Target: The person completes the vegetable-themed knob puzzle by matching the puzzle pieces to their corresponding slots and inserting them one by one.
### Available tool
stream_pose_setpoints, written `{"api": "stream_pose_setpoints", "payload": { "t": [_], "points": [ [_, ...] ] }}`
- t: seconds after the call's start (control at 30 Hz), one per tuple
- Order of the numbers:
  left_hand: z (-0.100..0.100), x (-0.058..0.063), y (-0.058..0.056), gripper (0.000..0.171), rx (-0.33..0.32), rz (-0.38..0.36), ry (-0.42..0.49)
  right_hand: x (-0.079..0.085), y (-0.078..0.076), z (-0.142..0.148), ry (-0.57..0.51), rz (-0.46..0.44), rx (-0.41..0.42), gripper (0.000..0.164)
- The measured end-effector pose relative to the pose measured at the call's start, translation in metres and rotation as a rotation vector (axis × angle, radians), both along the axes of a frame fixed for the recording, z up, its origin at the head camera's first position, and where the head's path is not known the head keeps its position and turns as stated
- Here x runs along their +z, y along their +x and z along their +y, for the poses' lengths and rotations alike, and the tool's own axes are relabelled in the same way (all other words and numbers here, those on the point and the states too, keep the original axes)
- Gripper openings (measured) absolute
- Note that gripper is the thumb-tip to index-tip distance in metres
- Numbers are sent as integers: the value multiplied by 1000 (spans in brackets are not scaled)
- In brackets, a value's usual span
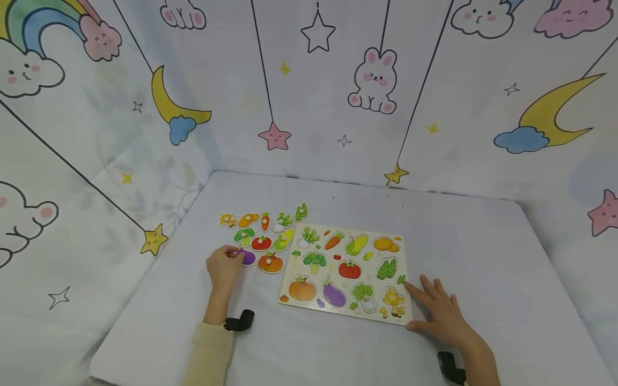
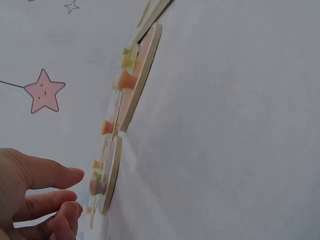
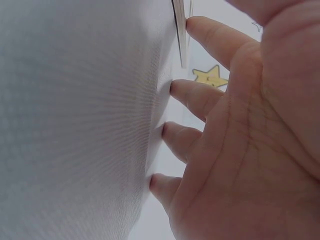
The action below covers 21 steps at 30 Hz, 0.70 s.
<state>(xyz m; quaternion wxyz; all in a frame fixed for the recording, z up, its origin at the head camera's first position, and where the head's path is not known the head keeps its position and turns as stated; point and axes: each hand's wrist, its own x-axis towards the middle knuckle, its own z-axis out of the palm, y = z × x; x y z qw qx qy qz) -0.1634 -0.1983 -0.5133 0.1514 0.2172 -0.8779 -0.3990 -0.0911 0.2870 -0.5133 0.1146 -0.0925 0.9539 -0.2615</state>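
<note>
My left hand (image 1: pixel 224 268) reaches over a purple eggplant puzzle piece (image 1: pixel 248 258). In the left wrist view its thumb (image 2: pixel 65 175) and fingers are part-bent and apart, just short of the wooden knob (image 2: pixel 96 187) on that piece. A wooden vegetable puzzle board (image 1: pixel 333 309) lies flat in front of me, its printed pictures including an eggplant, a pumpkin and a tomato. On the board's right edge rest the index fingertip and thumb of my right hand (image 1: pixel 441 316). The other right fingers spread over the white cloth, as the right wrist view shows.
Left of the board lie several loose knobbed pieces, among them a pumpkin (image 1: pixel 270 263), a tomato (image 1: pixel 261 244), a broccoli (image 1: pixel 244 236) and a corn cob (image 1: pixel 284 240). The white-covered table (image 1: pixel 473 241) meets a patterned cloth backdrop (image 1: pixel 232 80) behind.
</note>
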Motion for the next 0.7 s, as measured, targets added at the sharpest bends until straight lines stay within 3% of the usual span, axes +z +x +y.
{"api": "stream_pose_setpoints", "payload": {
  "t": [0.4,0.7],
  "points": [
    [-12,-10,-6,23,-50,-112,15,3,1,-1,1,6,3,92],
    [-9,-9,-6,19,-70,-106,17,3,1,-2,0,9,4,92]
  ]
}}
